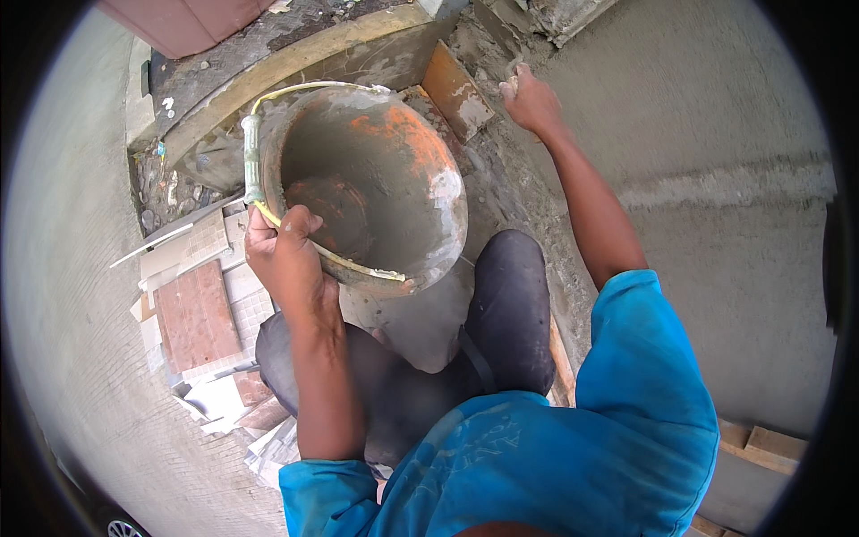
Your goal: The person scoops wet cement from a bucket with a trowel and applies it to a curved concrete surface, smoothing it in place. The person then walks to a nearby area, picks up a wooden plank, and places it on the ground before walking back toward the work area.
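Note:
A cement-smeared bucket [385,188] with orange patches is tilted in front of my knees, its mouth toward me and grey residue coating the inside. My left hand [284,255] is closed on the bucket's near left rim, thumb over the yellow wire handle [309,88]. Just beyond those fingers is the handle's pale plastic grip [253,161]. Stretched far out to the right, my right hand [530,98] is closed beside rough, wet-looking mortar [488,45]. Something small and greyish shows at its fingertips, too hidden to name.
Broken tiles [201,313] lie piled on the left over grey paving [80,268]. A curved concrete kerb [295,58] and a reddish container [183,22] stand at the far left. A brownish board [455,94] leans behind the bucket. Grey rendered surface [725,116] fills the right, with wooden planks [769,447] nearer.

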### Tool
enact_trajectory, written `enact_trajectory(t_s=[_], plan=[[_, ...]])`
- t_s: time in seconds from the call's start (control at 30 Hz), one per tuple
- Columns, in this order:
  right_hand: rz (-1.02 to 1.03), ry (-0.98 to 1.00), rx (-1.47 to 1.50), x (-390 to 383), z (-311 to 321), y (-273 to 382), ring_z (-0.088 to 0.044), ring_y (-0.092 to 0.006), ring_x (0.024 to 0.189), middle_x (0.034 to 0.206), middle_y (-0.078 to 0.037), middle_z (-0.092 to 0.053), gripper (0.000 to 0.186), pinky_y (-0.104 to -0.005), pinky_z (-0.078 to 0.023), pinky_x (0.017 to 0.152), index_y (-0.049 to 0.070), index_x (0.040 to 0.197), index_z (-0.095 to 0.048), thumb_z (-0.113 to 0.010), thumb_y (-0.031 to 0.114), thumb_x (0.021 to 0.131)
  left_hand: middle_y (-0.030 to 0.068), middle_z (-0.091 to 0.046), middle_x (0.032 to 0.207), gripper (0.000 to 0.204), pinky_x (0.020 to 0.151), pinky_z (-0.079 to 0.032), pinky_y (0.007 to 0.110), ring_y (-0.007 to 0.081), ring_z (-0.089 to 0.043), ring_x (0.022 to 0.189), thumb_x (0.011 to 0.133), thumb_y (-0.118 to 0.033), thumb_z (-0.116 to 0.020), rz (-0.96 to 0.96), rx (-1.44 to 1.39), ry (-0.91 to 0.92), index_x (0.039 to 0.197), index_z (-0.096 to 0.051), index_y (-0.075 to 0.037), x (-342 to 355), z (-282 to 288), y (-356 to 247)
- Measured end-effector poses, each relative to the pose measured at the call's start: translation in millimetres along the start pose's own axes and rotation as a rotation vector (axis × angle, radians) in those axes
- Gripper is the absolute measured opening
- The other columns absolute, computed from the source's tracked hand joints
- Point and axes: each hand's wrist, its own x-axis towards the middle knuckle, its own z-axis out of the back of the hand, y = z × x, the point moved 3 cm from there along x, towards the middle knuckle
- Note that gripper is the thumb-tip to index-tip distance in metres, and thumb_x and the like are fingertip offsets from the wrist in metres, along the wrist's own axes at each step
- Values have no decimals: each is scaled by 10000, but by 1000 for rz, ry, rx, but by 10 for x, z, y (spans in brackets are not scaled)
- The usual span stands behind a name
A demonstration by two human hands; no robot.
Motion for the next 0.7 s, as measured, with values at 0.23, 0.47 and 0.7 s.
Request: enact_trajectory(t_s=[0.23, 0.47, 0.7], plan=[[-81, 78, -70, 250, -430, 118, -600, -372, 1116, 1189, -193, -638, 540, -485, -485, 925, 170, 1365, -470, -592, 380, 882, 81, -616, 803, 363, 637, -524, 276, 149, -597, 664, 703, 78, -508, -5, 29, 76, 1057, -583, 48, -50, 1, 46], [-138, 21, 40, 726, -427, 136, -591, -328, 1155, 1215, -138, -640, 481, -467, -480, 947, 186, 1296, -544, -607, 357, 851, 9, -548, 724, 291, 591, -397, 212, 82, -491, 628, 686, 73, -522, 23, 61, 16, 957, -608, 12, -38, -35, -14], [-163, -65, 21, 651, -32, 12, -590, -316, 1161, 1232, -122, -635, 504, -449, -477, 953, 212, 1324, -531, -599, 422, 870, 14, -549, 717, 275, 592, -393, 211, 86, -491, 626, 681, 70, -523, 4, 26, 24, 936, -604, 10, 5, -29, -2]])
